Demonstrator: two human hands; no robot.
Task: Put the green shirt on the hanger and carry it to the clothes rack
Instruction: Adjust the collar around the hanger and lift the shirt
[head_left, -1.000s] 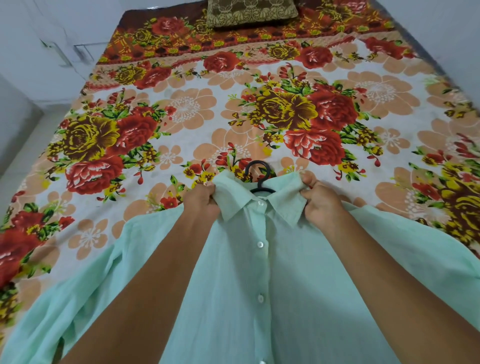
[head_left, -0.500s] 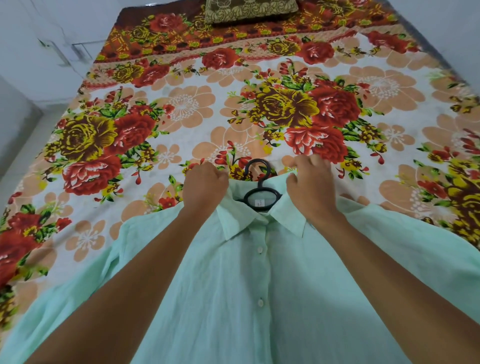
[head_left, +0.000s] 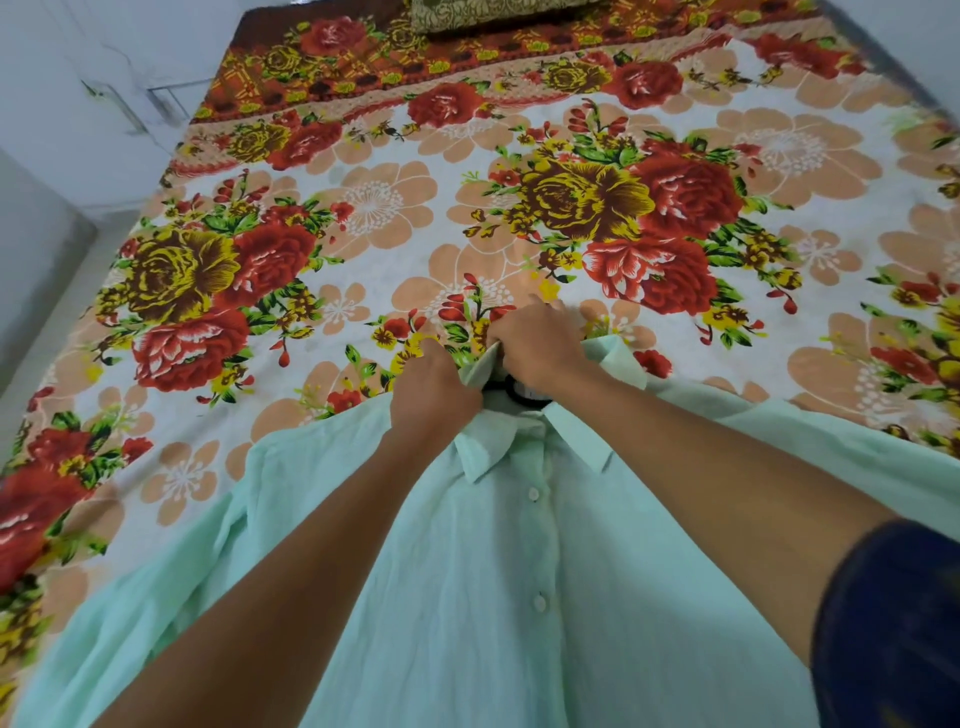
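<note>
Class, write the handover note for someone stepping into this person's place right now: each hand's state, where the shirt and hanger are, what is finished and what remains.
Left hand: grip closed on the collar's left side.
Right hand: fingers curled round the collar at the neck, over the hanger's top.
Green shirt: flat on the floral bedsheet, front up, buttoned.
Hanger: black, mostly hidden inside the shirt; only a bit shows at the neck opening.
Done: hanger appears to be inside the shirt.
Left: settle the collar, lift by the hook, carry to the clothes rack, which is not in view.
</note>
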